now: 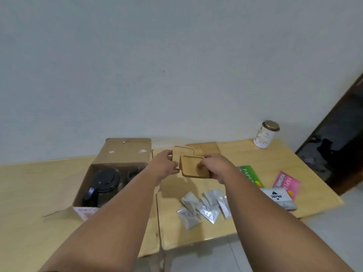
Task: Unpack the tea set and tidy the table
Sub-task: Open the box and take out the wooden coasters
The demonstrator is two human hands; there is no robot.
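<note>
"Hands first: what did the left hand have?"

"It gripped the left edge of a square wooden tray, fingers curled round it, up above the counter."

"And the right hand?"

"It pinched a second wooden tray at the right edge, thumb on the top face, the other fingers underneath. That one sat in front of the first and overlapped its lower corner. Whether the two touched, I could not tell."

"Any more of those?"

"Two further trays lay flat on the counter just behind the hands, side by side."

"Where was the rest of the tea set?"

"Inside the open cardboard box, left of the hands. A glass teapot with a black lid and handle was in its left part. Something dark sat beside it, too dim to name."

"What else was on the counter?"

"Silver sachets lay scattered between the forearms. To the right were a green packet, a pink packet and a white packet marked JOYKO. A white tin with a gold lid stood at the far right corner, near the wall."
</note>
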